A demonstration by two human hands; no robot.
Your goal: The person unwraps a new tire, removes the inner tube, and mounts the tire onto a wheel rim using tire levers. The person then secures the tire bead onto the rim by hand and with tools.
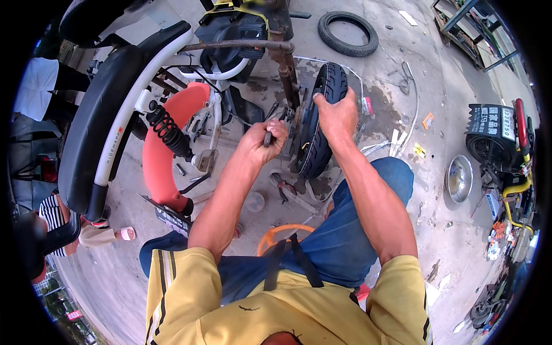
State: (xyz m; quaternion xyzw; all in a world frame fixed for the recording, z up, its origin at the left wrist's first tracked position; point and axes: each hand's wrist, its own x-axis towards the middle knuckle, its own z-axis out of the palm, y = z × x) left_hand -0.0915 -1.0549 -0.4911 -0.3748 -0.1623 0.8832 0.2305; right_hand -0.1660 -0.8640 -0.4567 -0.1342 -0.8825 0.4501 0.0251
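Note:
A black treaded tyre (323, 135) stands upright on the ground in front of me, seen nearly edge-on. My right hand (338, 115) grips its upper right side, thumb over the tread. To its left, my left hand (264, 141) is closed around a tool with a dark handle (268, 138). The handle's butt points toward me; its far end reaches toward the wheel side and is too hidden to tell the kind. Close by on the left is a partly dismantled scooter with a red rear fender (158, 155), a black coil shock absorber (170, 131) and a long black seat (100, 123).
Another tyre (348, 34) lies flat farther off. A metal bowl (459, 179) and a black tyre with a label (490, 135) are at the right. Pliers (283, 185) lie on the concrete near an orange ring-shaped rim (276, 233). Bystanders stand at the left.

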